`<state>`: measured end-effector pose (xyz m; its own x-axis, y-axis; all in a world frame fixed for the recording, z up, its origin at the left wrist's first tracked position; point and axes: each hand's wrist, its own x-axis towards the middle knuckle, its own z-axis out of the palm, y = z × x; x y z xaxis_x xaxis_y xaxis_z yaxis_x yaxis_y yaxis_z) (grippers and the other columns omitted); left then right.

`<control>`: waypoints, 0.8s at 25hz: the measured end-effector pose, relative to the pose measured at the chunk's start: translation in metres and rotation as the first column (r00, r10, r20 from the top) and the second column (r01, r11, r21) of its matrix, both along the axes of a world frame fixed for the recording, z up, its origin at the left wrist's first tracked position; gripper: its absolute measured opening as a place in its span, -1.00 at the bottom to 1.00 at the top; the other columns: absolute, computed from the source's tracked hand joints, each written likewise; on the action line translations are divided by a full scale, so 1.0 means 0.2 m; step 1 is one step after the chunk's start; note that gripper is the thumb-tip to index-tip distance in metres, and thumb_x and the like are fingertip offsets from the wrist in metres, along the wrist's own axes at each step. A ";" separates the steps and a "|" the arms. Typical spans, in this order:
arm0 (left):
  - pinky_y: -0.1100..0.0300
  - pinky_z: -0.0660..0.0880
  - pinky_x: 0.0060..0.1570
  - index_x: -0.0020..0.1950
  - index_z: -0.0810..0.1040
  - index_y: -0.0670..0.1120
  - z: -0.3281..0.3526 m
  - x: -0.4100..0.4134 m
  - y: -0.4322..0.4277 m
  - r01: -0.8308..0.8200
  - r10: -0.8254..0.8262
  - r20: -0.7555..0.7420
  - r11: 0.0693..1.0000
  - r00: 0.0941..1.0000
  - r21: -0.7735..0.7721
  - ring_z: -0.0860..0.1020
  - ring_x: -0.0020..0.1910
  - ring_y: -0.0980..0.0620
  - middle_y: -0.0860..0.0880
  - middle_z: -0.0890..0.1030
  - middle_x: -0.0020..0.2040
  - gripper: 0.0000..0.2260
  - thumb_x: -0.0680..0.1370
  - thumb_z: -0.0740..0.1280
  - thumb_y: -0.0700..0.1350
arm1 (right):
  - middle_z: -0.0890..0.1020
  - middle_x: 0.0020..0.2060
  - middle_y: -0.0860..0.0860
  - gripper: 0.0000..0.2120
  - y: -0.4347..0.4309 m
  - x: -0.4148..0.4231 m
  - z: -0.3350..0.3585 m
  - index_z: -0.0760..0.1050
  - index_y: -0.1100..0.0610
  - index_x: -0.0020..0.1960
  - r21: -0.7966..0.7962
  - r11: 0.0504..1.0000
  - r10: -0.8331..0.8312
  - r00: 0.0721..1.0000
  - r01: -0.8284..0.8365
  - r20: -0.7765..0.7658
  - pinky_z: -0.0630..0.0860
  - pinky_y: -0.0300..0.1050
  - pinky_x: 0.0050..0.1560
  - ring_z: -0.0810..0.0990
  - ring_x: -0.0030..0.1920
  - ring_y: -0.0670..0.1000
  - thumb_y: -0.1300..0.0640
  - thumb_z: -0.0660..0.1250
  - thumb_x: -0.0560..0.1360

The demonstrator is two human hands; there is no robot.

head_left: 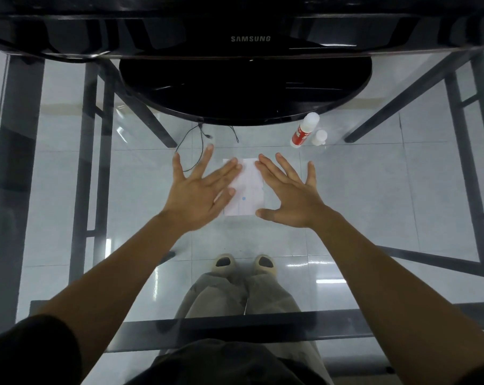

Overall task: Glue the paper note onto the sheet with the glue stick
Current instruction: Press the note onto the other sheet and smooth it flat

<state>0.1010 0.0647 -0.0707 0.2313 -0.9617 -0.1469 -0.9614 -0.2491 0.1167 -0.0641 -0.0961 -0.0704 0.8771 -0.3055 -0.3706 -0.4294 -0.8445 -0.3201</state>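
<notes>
A white paper sheet (pixel 247 187) with a small blue dot lies flat on the glass table in the middle of the head view. My left hand (pixel 200 190) lies over its left edge with fingers straight and spread. My right hand (pixel 286 194) is spread flat at the sheet's right edge, thumb near the lower right corner. A separate note on the sheet cannot be told apart. The glue stick (pixel 304 130), red and white, stands uncapped to the upper right, apart from both hands, with its white cap (pixel 319 137) beside it.
A black monitor stand (pixel 245 87) sits on the glass table (pixel 374 190) just beyond the sheet. Thin black cables (pixel 192 147) lie left of the sheet near my left fingers. Dark table frame bars and my legs show through the glass.
</notes>
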 end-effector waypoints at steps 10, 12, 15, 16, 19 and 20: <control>-0.44 -0.12 0.27 0.48 -0.20 0.17 -0.05 0.03 0.00 -0.101 0.100 0.025 0.994 0.995 0.035 -0.17 0.51 -0.04 0.19 -0.02 0.52 -0.46 0.54 -0.25 0.29 | -0.16 0.51 -0.19 -0.26 0.01 0.00 -0.01 -0.24 -0.09 0.49 -0.037 0.999 -0.016 0.999 0.017 0.031 -0.38 0.34 0.32 -0.26 0.49 -0.07 -0.35 -0.02 0.46; -0.44 -0.14 0.27 0.49 -0.22 0.15 -0.06 0.03 0.00 -0.094 0.093 0.021 0.995 0.995 0.036 -0.18 0.50 -0.05 0.20 -0.09 0.51 -0.39 0.50 -0.22 0.37 | -0.10 0.51 -0.17 -0.35 0.03 0.00 -0.02 -0.20 -0.09 0.50 -0.084 0.996 -0.038 0.997 0.044 0.062 -0.33 0.35 0.33 -0.20 0.50 -0.05 -0.33 -0.19 0.49; -0.43 -0.17 0.28 0.47 -0.29 0.15 -0.08 0.05 0.00 -0.075 0.074 0.023 0.996 0.997 0.045 -0.24 0.49 -0.05 0.20 -0.17 0.49 -0.29 0.44 -0.20 0.45 | -0.03 0.52 -0.10 -0.36 0.07 -0.01 -0.04 -0.13 -0.04 0.51 -0.209 0.977 -0.031 0.995 0.051 0.094 -0.21 0.39 0.35 -0.11 0.51 0.00 -0.30 -0.21 0.51; -0.43 -0.18 0.28 0.47 -0.31 0.14 -0.08 0.05 0.00 -0.075 0.073 0.027 0.996 0.997 0.045 -0.26 0.48 -0.05 0.19 -0.19 0.49 -0.26 0.42 -0.18 0.48 | -0.02 0.52 -0.09 -0.36 0.08 -0.01 -0.05 -0.11 -0.03 0.51 -0.229 0.972 -0.033 0.995 0.055 0.098 -0.19 0.40 0.35 -0.09 0.51 0.01 -0.29 -0.19 0.52; -0.42 -0.18 0.28 0.46 -0.34 0.12 -0.10 0.05 0.00 -0.070 0.068 0.040 0.997 0.997 0.045 -0.29 0.47 -0.04 0.16 -0.20 0.50 -0.21 0.39 -0.17 0.51 | 0.01 0.52 -0.06 -0.36 0.09 -0.01 -0.05 -0.09 -0.01 0.51 -0.245 0.967 -0.050 0.994 0.074 0.102 -0.16 0.42 0.34 -0.05 0.51 0.03 -0.28 -0.19 0.52; -0.43 -0.18 0.28 0.46 -0.34 0.11 -0.10 0.05 0.00 -0.070 0.068 0.054 0.997 0.996 0.043 -0.27 0.48 -0.05 0.15 -0.19 0.50 -0.20 0.39 -0.18 0.51 | 0.01 0.52 -0.06 -0.36 0.09 -0.01 -0.05 -0.09 0.00 0.51 -0.251 0.964 -0.058 0.993 0.082 0.101 -0.17 0.41 0.35 -0.05 0.51 0.04 -0.27 -0.18 0.52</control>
